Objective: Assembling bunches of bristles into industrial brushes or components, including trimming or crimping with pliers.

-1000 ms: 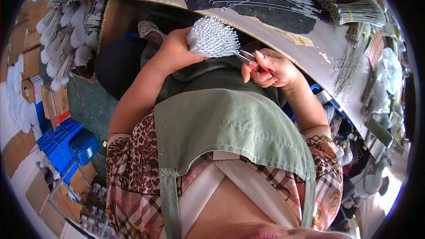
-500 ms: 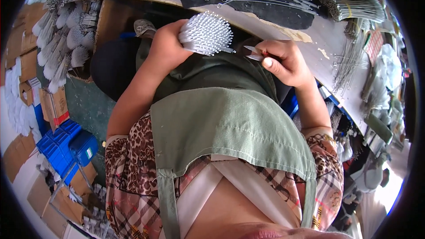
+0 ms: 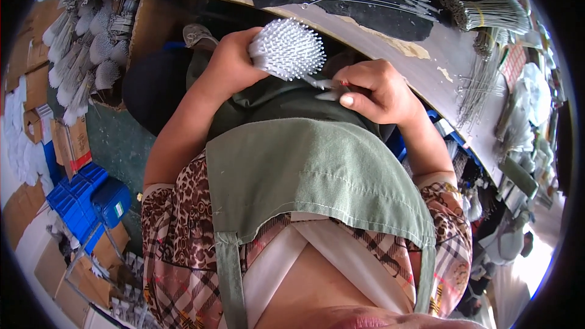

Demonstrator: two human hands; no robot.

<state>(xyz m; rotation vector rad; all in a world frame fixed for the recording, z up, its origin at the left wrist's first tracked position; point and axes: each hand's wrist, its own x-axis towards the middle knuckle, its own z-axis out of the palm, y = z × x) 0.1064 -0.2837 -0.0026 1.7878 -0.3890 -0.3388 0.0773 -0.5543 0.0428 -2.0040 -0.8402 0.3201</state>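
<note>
White-tipped bundle (image 3: 287, 49) fills the left hand (image 3: 234, 56), fingers wrapped around; the right hand's (image 3: 378, 90) fingers grip scissors (image 3: 329, 95). Lower left, a blue container (image 3: 107, 194) bears an unreadable label (image 3: 119, 209).

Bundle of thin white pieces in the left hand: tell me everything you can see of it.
The bundle is a thick, rounded cluster of many slim, whitish-grey pieces packed side by side, their pale, bead-like tips forming a domed, studded end. Its material is hard to tell. The left hand grips it from the left above the lap, tips facing right. At its lower right, one piece juts toward the blades of the tool in the right hand; blur hides whether they touch.
</note>
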